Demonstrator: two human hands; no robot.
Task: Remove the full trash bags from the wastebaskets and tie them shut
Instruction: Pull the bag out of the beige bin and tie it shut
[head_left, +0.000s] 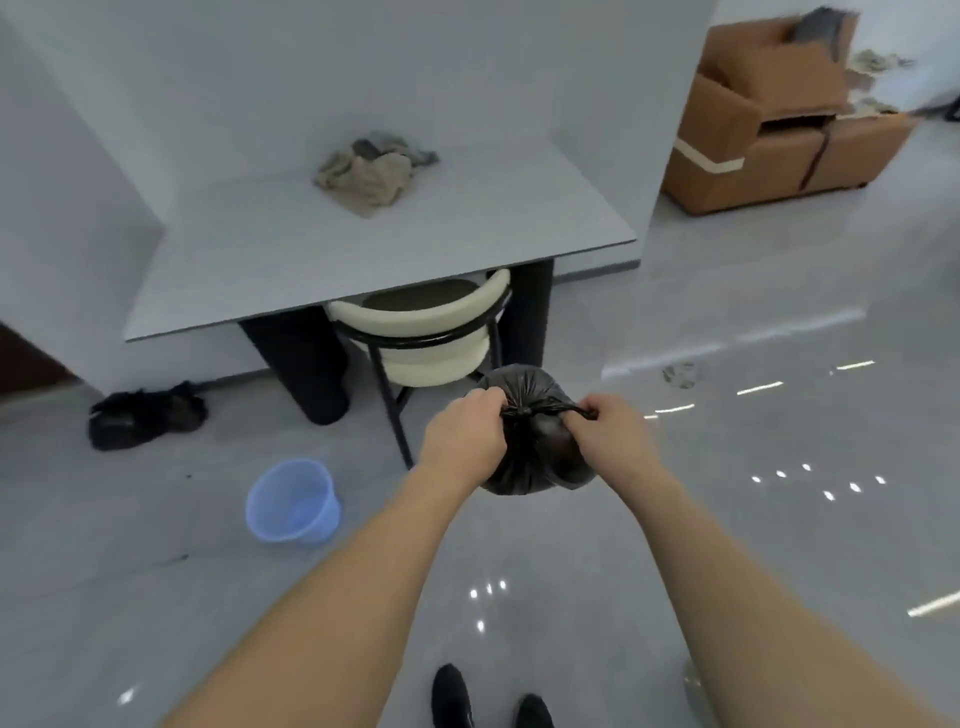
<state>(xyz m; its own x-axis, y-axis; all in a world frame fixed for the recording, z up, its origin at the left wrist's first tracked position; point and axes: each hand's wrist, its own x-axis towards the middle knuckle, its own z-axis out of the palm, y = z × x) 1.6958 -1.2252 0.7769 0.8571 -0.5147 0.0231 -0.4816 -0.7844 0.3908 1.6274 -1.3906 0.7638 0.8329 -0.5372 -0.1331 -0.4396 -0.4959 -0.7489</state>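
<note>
A black trash bag (530, 452) is held in the air between both hands, in front of a chair (431, 338). Its gathered neck is pinched by the left hand (465, 436) and the right hand (608, 431), each closed on a twisted end; a knot appears formed. An empty blue wastebasket (293, 501) stands on the floor to the left.

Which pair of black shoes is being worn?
The black shoes at the bottom edge, directly below the person; the other black shoes lie empty by the table leg.
</note>
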